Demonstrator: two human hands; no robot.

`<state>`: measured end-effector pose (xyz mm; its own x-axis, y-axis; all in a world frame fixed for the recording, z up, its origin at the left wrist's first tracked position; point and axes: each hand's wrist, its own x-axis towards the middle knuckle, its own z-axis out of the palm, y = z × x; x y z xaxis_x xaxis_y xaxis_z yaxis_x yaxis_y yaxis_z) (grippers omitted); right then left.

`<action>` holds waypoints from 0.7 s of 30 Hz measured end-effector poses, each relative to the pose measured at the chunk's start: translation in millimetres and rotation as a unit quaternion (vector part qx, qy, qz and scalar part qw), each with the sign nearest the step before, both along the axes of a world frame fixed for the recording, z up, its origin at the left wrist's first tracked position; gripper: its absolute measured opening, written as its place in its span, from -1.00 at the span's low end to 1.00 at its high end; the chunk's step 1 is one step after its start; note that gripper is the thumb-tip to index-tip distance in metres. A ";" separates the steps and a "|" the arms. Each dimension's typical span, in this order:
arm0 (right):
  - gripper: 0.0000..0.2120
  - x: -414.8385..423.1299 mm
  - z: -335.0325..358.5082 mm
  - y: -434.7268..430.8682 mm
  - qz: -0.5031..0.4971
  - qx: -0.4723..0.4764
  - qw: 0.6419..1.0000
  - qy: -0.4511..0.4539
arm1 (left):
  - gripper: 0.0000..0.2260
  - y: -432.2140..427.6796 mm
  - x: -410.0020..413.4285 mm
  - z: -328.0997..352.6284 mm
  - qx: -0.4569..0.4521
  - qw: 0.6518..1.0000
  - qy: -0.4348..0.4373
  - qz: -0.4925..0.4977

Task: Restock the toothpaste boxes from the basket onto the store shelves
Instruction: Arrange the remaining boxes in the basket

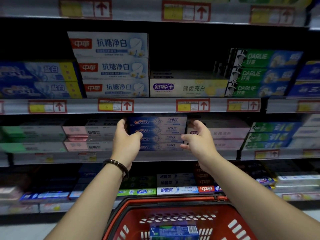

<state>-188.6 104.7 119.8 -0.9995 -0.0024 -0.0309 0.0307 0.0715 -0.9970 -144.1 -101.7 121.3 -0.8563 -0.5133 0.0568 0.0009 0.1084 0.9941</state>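
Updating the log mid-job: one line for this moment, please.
left hand, right hand: open, flanking Crest stack on shelf | basket: one box visible

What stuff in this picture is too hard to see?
Head view, box in the basket: cut off by the bottom edge, name blurred.
Head view, price tags: numbers too small.
Head view, far-left boxes: smeared by blur.
Head view, Crest stack: its ends sit behind the left hand and right hand; whether they hold it is unclear.
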 end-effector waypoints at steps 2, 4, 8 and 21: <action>-0.25 3.2 0.8 0.8 -0.002 0.003 1.000 0.004 | -0.30 1.6 4.3 0.7 0.000 1.000 0.001 -0.003; -0.27 6.8 1.0 2.1 0.000 0.004 1.000 0.013 | -0.29 3.6 8.6 0.9 0.008 1.000 -0.001 -0.009; -0.30 17.2 1.4 6.0 0.009 -0.002 1.000 0.022 | -0.26 4.5 16.0 1.1 0.024 1.000 -0.010 -0.014; -0.38 53.1 -3.5 25.1 0.032 -0.009 0.998 0.047 | -0.44 17.3 56.4 3.6 0.003 0.999 -0.030 -0.022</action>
<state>-135.5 129.8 116.2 -0.9957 -0.0657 0.0645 -0.0680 0.0523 -0.9963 -87.7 -84.5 124.9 -0.8798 -0.4754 0.0008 -0.0545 0.1026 0.9932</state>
